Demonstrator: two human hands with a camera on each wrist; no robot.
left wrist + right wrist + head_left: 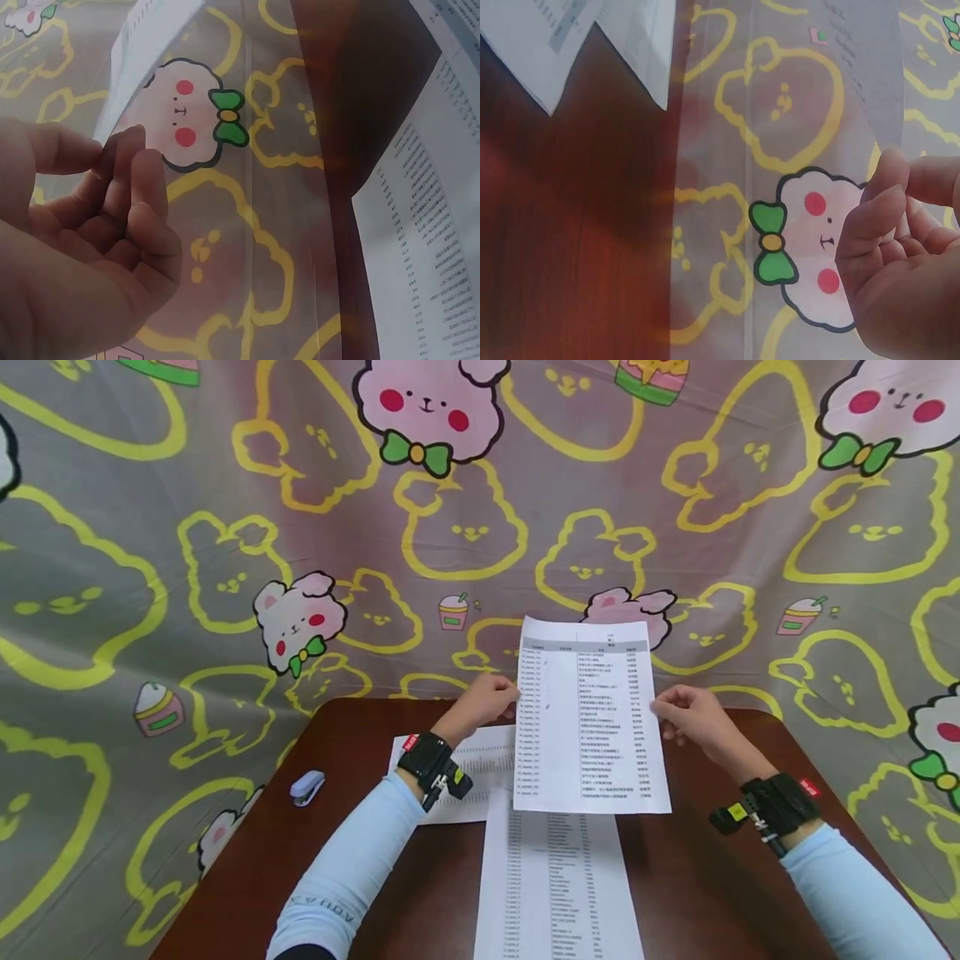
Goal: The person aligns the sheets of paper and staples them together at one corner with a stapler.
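While a pale stapler [307, 788] lies on the counter [697, 877] left of the fingers of the left hand [486, 702], a printed page [491, 772] lies below them. These fingers pinch the left edge of a raised sheet [558, 718], white, grey-banded at top, columned in small dark print. Beneath lies a second page [558, 881]. The right hand [699, 717] has its fingers clamped on the opposite edge.

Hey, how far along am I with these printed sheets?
Done: one printed sheet is up off the table. In hand: your left hand and right hand pinch its side edges. Left, probably: squaring it with the left sheet and near sheet, which lie unaligned, then perhaps stapling, since the pale stapler lies apart, untouched.
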